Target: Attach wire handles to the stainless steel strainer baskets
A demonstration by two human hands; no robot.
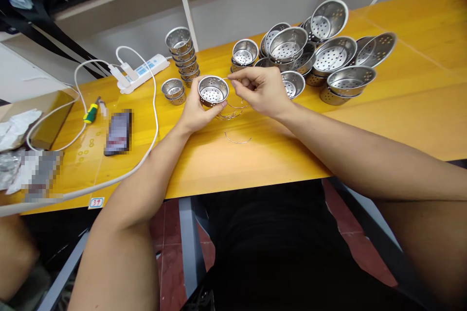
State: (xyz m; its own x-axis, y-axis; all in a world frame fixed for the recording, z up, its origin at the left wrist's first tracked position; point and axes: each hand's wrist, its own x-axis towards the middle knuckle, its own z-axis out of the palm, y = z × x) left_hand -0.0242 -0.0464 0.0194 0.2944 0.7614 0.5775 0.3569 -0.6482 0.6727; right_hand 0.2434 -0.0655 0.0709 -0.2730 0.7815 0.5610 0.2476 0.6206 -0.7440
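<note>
My left hand (197,112) is wrapped round a small perforated metal cup (213,91), its open mouth tilted toward me. At the cup's right rim, my right hand (260,88) pinches a thin wire (223,78) between thumb and forefinger. One end of that wire reaches to the rim; whether it passes through a hole I cannot tell. Below the cup, several curved wires (230,115) lie on the yellow table (204,165), and a single curved wire (238,142) lies nearer to me.
Perforated cups stand in a tall stack (186,60) and a short stack (173,91) at left, with several more cups (288,48) to the right. A power strip (144,74) with a white cable, a phone (118,132) and a green-yellow screwdriver (91,112) occupy the left side.
</note>
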